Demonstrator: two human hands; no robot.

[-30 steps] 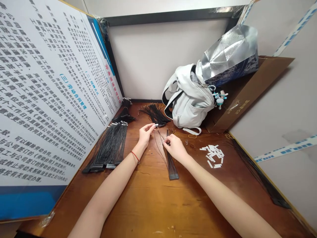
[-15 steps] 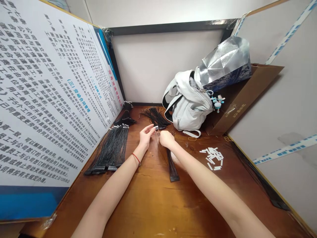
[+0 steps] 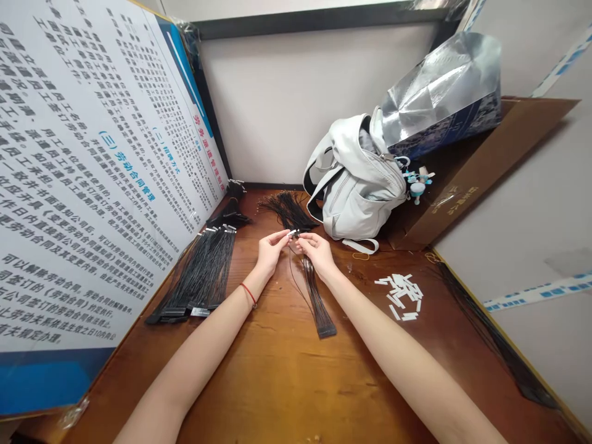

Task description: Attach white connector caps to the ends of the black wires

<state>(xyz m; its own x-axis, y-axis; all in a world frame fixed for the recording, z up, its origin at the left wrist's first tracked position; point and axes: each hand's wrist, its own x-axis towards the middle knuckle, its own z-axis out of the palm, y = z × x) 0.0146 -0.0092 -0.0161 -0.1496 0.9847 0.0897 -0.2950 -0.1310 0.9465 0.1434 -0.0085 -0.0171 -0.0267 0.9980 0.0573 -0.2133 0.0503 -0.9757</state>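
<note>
My left hand (image 3: 269,253) pinches a small white connector (image 3: 291,233) between thumb and fingertips. Close against it on the right, my right hand (image 3: 320,254) has its fingertips pressed together on the wire ends of a black wire harness (image 3: 316,295). The harness hangs down from there onto the table, its flat black plug end toward me, and one wire bows out to the left. Whether a wire tip sits inside the connector is too small to tell. Just beyond my hands lies a bundle of loose black wires (image 3: 289,208).
Black harnesses with white ends (image 3: 203,268) lie on the left, a tied bundle (image 3: 231,206) behind them. White connectors (image 3: 401,295) are scattered at right. A pale backpack (image 3: 356,182) and brown box (image 3: 481,172) stand at the back right. Printed panel (image 3: 115,154) borders the left.
My right hand has turned from a closed, knuckles-up pose to a fingertip pinch beside the connector, showing more of the harness. The camera view has shifted slightly.
</note>
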